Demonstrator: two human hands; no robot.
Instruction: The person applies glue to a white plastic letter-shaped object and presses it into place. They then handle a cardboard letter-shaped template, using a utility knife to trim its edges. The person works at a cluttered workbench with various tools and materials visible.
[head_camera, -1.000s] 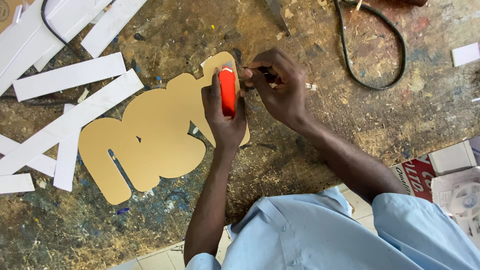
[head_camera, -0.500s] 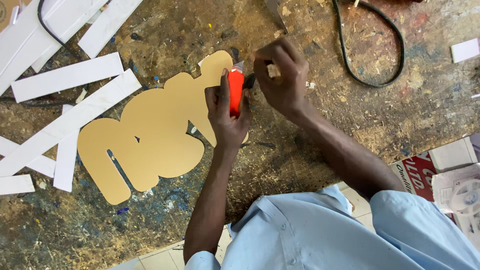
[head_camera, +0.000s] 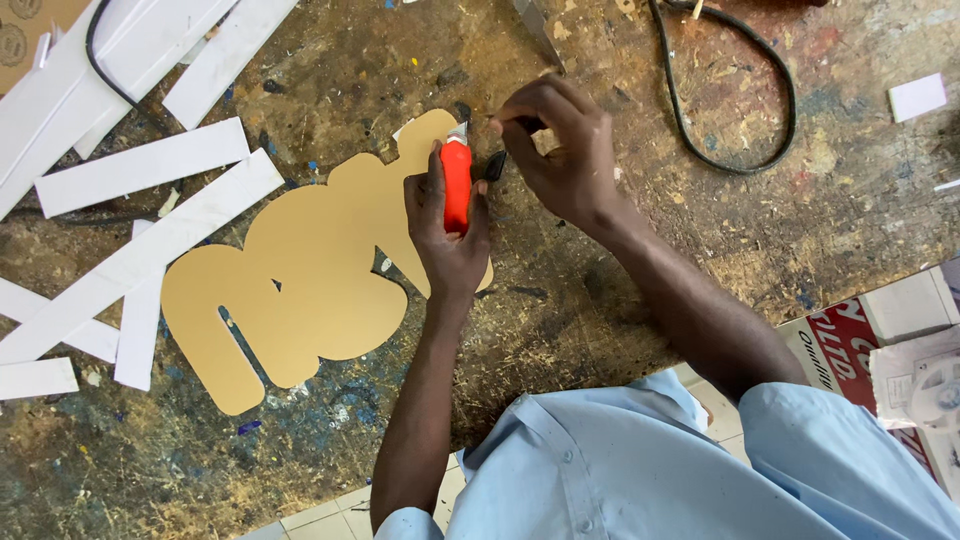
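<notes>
Orange plastic marks the centre of things: the knife (head_camera: 457, 186) stands blade-up in the left hand (head_camera: 447, 232), which is clenched round its handle, over the right end of the gold cutout (head_camera: 300, 275). Just right of the knife, the right hand (head_camera: 565, 150) pinches a small dark piece (head_camera: 495, 165) beside the blade tip; what that piece is cannot be told.

A second ago the right hand's fingers lay close against the knife's top. Half a second ago they had lifted a little, and now they sit further right and higher, with the dark piece clear of the handle. The knife itself has barely moved. This looks like work on the blade end, not cutting.

The cutout lies flat on the stained bench (head_camera: 640, 290), unmoved. Left of the knife, white strips (head_camera: 140, 165) lie scattered. Beyond it to the right, a black cable (head_camera: 735, 165) loops on the bench.
</notes>
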